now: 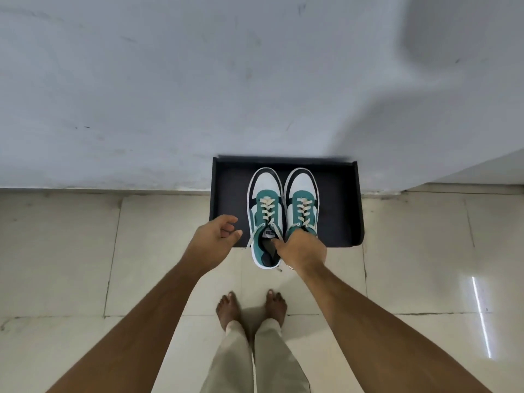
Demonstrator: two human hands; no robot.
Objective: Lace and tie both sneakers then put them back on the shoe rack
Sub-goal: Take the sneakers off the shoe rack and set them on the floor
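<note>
Two green, white and black sneakers with cream laces are held side by side over the black shoe rack [340,199], toes toward the wall. My right hand [302,249] grips both at their openings, fingers inside the left sneaker [265,214] and over the heel of the right sneaker [302,199]. The heels stick out past the rack's front edge. Loose lace ends hang down by the left sneaker's heel. My left hand [215,236] hovers to the left of the sneakers with its fingers loosely curled, holding nothing.
The rack stands against a grey-white wall [198,80] on a cream tiled floor [56,251]. My bare feet [252,307] are on the tiles just in front of the rack. A wall corner juts out at the right.
</note>
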